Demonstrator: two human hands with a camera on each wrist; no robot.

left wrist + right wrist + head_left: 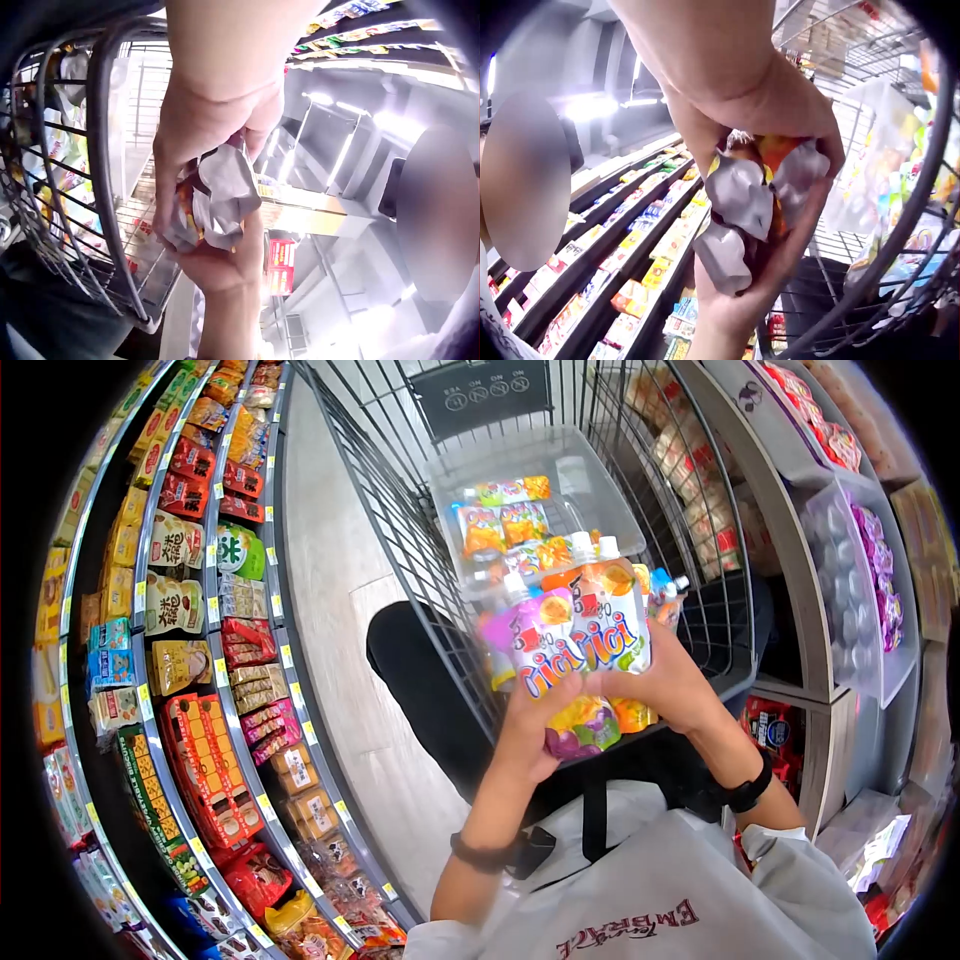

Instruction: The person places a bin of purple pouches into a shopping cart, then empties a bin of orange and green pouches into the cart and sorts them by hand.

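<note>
Both hands hold a cluster of spouted jelly pouches over the near end of the cart. In the head view the left hand [540, 725] grips the purple pouch [540, 630] side, and the right hand [675, 685] grips the orange pouch [610, 610] side, thumbs meeting across the fronts. Below the thumbs, lower pouch ends with fruit pictures [585, 728] show. Silver pouch bottoms [225, 195] stick out between the hands in the left wrist view, and silver pouch bottoms [739, 195] show between curled fingers in the right wrist view.
A clear plastic bin [600, 470] with several colourful pouches [505, 528] sits in the wire cart [400, 540]. Snack shelves [215, 620] line the left side; clear display boxes [835, 580] stand at right. Grey floor [325, 540] runs between the left shelves and the cart.
</note>
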